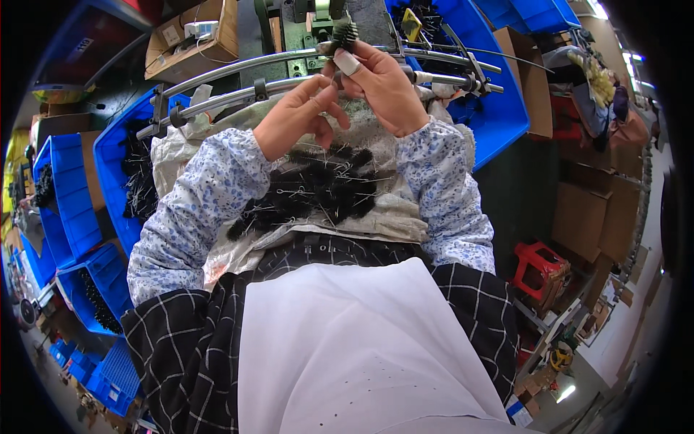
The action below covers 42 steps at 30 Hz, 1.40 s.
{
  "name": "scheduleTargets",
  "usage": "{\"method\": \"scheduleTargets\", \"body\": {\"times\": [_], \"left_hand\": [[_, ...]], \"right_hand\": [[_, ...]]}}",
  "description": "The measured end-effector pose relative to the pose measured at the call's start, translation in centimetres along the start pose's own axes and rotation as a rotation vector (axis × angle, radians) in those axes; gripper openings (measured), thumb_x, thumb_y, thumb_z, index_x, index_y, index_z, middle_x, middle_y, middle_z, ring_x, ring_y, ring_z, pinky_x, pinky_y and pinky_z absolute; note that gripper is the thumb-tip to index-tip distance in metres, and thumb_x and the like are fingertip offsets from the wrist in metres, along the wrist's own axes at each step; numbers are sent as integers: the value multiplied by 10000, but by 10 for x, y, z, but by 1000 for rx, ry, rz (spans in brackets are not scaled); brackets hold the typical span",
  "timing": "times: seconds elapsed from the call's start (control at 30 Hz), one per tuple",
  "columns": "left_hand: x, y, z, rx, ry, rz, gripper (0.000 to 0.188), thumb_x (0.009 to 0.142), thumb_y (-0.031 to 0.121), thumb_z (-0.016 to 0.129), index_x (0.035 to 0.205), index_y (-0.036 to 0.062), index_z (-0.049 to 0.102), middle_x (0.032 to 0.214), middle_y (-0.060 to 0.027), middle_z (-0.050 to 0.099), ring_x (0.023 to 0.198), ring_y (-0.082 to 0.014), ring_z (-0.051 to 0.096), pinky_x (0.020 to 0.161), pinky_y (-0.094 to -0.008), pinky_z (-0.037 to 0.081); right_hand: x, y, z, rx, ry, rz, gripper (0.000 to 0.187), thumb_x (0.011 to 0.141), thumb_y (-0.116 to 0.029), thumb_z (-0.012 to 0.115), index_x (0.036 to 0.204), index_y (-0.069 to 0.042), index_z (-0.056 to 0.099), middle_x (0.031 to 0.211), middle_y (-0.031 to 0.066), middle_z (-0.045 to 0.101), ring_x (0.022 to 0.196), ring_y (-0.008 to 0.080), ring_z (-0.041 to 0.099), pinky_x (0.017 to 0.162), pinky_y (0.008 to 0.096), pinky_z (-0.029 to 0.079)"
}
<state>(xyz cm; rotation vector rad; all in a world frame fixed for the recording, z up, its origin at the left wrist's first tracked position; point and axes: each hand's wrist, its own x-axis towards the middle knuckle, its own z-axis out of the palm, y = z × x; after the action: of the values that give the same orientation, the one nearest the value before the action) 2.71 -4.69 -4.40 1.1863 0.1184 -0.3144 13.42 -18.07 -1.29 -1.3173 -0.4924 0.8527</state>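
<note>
My right hand point(383, 90) pinches a small black-bristled wire brush point(345, 35) between thumb and fingers; a white wrap covers the thumb tip. The brush stands just above two curved metal rails, in front of a green machine point(318, 22). My left hand point(300, 112) is close beside it, thumb and index tips together below the brush, the other fingers loosely bent. Whatever lies between those left fingertips is too small to make out. Under both hands, a pile of similar black wire brushes point(318, 189) rests on a pale cloth sack point(401, 210) over my lap.
Metal rails point(224, 99) cross in front of me. Blue bins holding black brushes stand at the left point(108, 163) and right point(506, 108). An open cardboard box point(163, 54) sits at the back left. A red stool point(538, 271) stands to the right.
</note>
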Motion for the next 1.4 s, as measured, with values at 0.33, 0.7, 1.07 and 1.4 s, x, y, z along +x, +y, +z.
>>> {"method": "scheduleTargets", "body": {"times": [0.33,0.7,1.07,1.4], "left_hand": [[-13,-51,-23,1247,-255,-119,257,861,169,586,1066,30,516,956,-203,615,922,-368,589,804,-431,460],[-38,-24,-34,1362,-73,-96,110,863,149,523,944,79,548,871,-139,627,853,-340,599,728,-435,471],[-36,-23,-36,1259,-48,7,156,884,173,520,998,67,511,860,-145,614,828,-338,590,712,-415,459],[-37,-19,-41,1226,-20,61,165,873,152,540,989,37,517,879,-153,612,837,-338,590,713,-405,462]], "right_hand": [[83,24,-77,-1849,542,-383,244,864,-186,552,1080,-236,654,870,49,634,840,226,613,764,372,511],[94,32,-92,-1780,460,-464,235,845,-198,587,1069,-209,659,897,64,642,855,251,609,803,383,492],[90,36,-105,-1834,659,-448,408,774,-339,643,1123,-130,619,1011,70,626,974,282,551,834,418,430],[102,47,-69,-1572,531,-354,379,745,-265,627,1084,-96,631,988,107,646,962,273,603,852,444,453]]}}
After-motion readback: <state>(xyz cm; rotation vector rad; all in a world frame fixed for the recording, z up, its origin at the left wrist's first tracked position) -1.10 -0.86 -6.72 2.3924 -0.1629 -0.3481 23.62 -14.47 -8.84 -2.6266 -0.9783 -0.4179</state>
